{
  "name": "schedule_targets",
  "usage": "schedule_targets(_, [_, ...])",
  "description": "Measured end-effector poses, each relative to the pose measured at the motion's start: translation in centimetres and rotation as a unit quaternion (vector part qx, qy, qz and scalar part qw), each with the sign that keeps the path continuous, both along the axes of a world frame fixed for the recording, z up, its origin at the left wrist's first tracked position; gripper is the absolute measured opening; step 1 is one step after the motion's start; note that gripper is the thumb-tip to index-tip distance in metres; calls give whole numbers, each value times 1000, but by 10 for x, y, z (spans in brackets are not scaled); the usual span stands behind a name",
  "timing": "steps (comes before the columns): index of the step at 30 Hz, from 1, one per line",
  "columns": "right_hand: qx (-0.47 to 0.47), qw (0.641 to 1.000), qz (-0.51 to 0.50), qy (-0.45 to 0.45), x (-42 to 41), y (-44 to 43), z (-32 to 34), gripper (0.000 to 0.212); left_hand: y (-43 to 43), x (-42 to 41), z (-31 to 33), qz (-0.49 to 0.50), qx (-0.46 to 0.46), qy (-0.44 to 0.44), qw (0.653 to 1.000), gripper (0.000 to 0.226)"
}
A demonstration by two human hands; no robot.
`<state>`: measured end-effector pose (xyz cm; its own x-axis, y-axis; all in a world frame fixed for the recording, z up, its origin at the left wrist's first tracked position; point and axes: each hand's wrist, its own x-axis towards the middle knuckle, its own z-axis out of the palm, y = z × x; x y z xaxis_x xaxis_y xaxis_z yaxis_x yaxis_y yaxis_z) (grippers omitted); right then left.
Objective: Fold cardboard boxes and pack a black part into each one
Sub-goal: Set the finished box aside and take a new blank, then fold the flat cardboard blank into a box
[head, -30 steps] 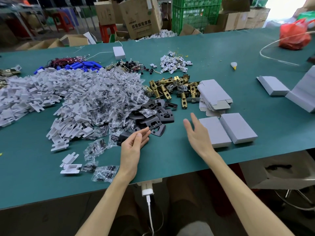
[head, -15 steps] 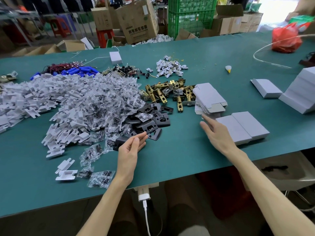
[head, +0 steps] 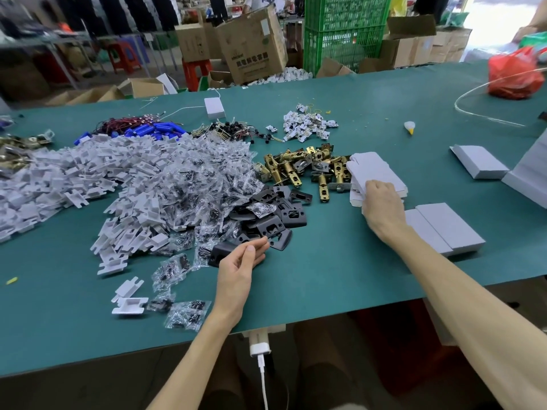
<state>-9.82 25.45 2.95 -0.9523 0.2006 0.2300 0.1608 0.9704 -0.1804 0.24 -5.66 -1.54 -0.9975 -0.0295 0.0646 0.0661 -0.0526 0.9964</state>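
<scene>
Centre right, the right hand [head: 381, 202] curls its fingers onto the blanks [head: 376, 170]: light, bendy card, best lifted by an edge. Lower centre, the left hand [head: 241, 261] lies on a black part [head: 219, 253], which looks rigid and smooth. Whether it is gripped, I cannot tell.

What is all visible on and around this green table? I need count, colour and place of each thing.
table: one, green, across the view.
plastic inserts: many, white, heap at left.
small bags: many, clear, centre heap.
black parts: a pile, black, centre.
latches: several, brass, behind the black parts.
flat box blanks: one stack, white, right of the latches.
folded boxes: at least three, white, right side.
bag: one, red, far right.
crate: one, green, behind the table.
left hand: holds a single black part beside the pile.
right hand: grips the flat box blanks.
</scene>
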Motion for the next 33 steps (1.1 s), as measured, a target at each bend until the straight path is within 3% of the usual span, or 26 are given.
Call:
schedule_targets(4, [-5, 1000, -3, 13, 9, 2, 9, 20, 1, 0, 1, 1, 0, -2, 1000, 29])
schedule_targets(7, [-34, 995, -3, 93, 21, -4, 28, 22, 1, 1, 2, 0, 4, -8, 1000, 29])
schedule_targets(9, [-116, 976, 9, 185, 31, -12, 40, 26, 1, 2, 4, -3, 6, -11, 1000, 29])
schedule_targets(11, [-290, 929, 26, 227, 41, -28, 50, 24, 1, 3, 6, -7, 9, -11, 1000, 28])
schedule_targets(13, [-479, 859, 41, 175, 55, -50, 52, 21, 1, 4, 7, -12, 15, -7, 1000, 27])
schedule_targets(15, [-590, 802, 45, 86, 72, -76, 41, 21, 2, 6, 10, -22, 27, -7, 999, 32])
schedule_targets(18, [-675, 736, 47, -16, 91, -108, 14, 21, 1, 7, 11, -17, 36, -23, 999, 41])
schedule_targets(22, [-740, 668, 49, -67, 103, -134, -8, 22, -2, 8, 14, -6, 84, -40, 996, 42])
schedule_targets(29, [-765, 626, 84, -130, 110, -159, -25, 23, -9, 10, 21, -26, 138, -56, 988, 63])
schedule_targets(33, [-751, 640, 86, -137, 114, -162, -24, 22, -12, 9, 23, -54, 151, -60, 985, 87])
